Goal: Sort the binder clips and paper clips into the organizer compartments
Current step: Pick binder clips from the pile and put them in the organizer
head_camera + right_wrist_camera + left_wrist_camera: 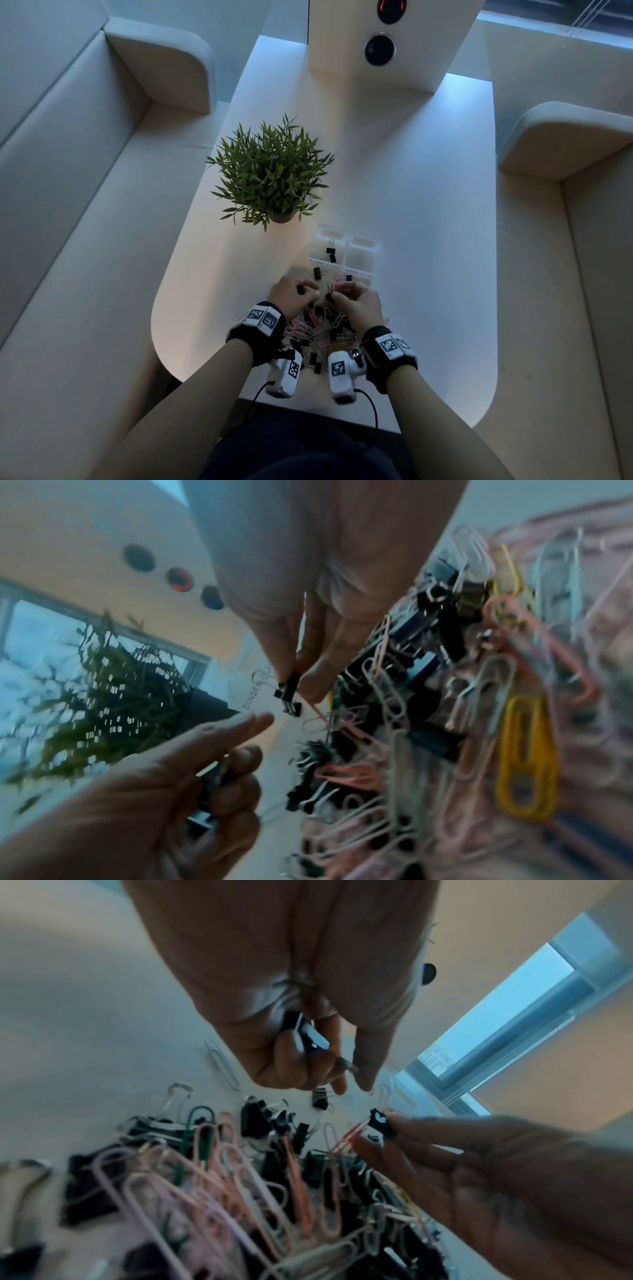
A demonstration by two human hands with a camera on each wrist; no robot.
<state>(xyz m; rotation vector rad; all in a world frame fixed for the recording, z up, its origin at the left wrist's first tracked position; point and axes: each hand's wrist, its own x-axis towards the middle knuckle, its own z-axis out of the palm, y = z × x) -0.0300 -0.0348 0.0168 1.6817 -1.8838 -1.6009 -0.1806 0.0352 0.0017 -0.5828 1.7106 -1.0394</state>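
A mixed pile of black binder clips and pink, white and yellow paper clips (322, 329) (240, 1177) (428, 723) lies on the white table near me. Beyond it stands the clear two-compartment organizer (363, 255), with one black binder clip (331, 255) in its left compartment. My left hand (301, 291) (308, 1053) curls around black binder clips (304, 1039) over the pile's far edge. My right hand (342, 294) (294, 685) pinches a small black binder clip (289, 693) (380, 1123), and a reddish paper clip (352, 1135) is tangled with it.
A potted green plant (270, 174) stands left of the organizer. Loose binder clips (320, 274) lie just in front of it. A white column with round dark sockets (380, 48) rises at the table's far end. Beige sofas (68, 222) flank the table on both sides.
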